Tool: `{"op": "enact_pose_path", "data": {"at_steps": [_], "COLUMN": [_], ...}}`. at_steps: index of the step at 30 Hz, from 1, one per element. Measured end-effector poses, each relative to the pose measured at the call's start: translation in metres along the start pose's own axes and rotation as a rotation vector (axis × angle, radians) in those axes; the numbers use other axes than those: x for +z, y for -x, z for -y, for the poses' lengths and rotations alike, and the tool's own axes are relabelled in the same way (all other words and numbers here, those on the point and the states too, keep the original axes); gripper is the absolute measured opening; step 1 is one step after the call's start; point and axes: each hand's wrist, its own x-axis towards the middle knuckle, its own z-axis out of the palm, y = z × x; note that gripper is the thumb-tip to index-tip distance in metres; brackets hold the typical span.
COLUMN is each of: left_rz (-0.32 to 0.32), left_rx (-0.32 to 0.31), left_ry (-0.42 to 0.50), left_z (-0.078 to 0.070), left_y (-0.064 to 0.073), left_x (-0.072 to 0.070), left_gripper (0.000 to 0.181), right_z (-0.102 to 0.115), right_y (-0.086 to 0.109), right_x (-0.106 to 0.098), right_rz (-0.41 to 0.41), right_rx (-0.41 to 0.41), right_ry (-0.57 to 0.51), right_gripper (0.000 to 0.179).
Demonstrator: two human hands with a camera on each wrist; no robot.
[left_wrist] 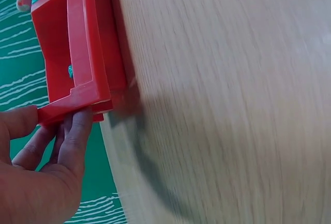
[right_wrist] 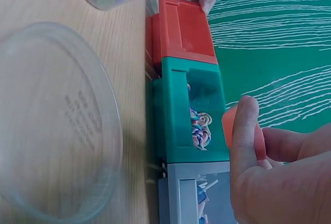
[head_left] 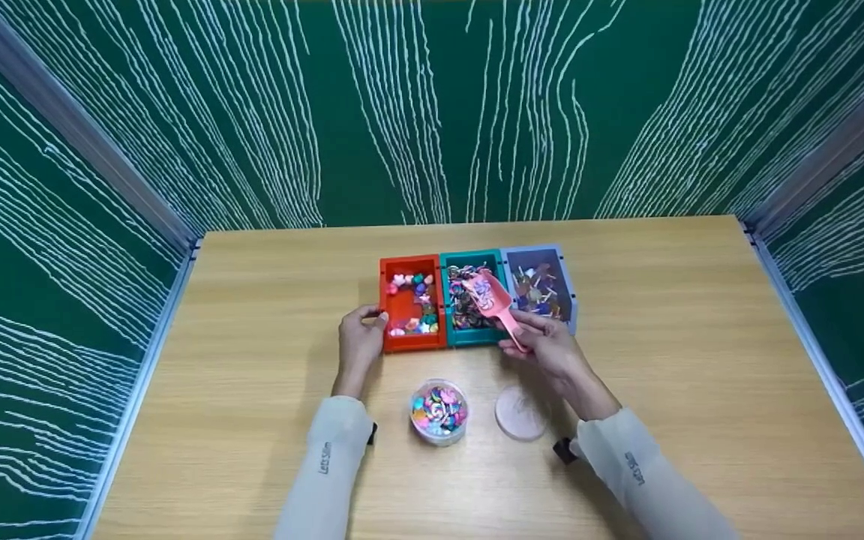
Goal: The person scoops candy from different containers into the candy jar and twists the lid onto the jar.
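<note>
My left hand (head_left: 359, 346) grips the left side of the red bin (head_left: 402, 306), thumb on the rim and fingers beneath it in the left wrist view. Small colourful charms lie in that bin. My right hand (head_left: 558, 358) holds a pink scoop (head_left: 505, 313) by its handle, its bowl above the teal bin (head_left: 477, 337). Pale swirled pieces sit in the scoop. Swirled lollipop-like charms (right_wrist: 200, 131) fill part of the teal bin. Joined on its right, the grey bin (head_left: 568, 281) contains small stick-shaped pieces.
A clear round tub (head_left: 438, 439) full of mixed colourful charms stands in front of the bins. To its right a round clear lid (head_left: 520, 414) lies flat on the wooden table (head_left: 252, 337). Green walls with white lines (head_left: 379, 112) enclose the table's back and sides.
</note>
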Motion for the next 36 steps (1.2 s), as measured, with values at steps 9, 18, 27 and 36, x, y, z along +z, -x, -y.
{"op": "enact_pose_path", "data": {"at_steps": [9,18,27,36], "left_rz": [0.025,0.055,0.066,0.096], "left_rx": [0.04,0.121,0.138,0.113], "left_ry": [-0.022,-0.098,-0.139,-0.15], "left_z": [0.001,0.002,0.001,-0.001], "left_y": [-0.001,-0.003,-0.004,-0.006], "left_x": [-0.003,-0.002,0.0,-0.003], "left_gripper": [0.027,0.032,0.03,0.03], "right_z": [0.0,-0.001,0.001,0.001], "right_y": [0.005,0.008,0.008,0.011], "right_x": [-0.007,-0.01,-0.011,-0.013], "right_rz": [0.009,0.042,0.031,0.061], "right_rx": [0.009,-0.01,0.018,0.004], "right_ry": [0.016,-0.014,0.014,0.017], "right_gripper": [0.047,0.048,0.047,0.048]}}
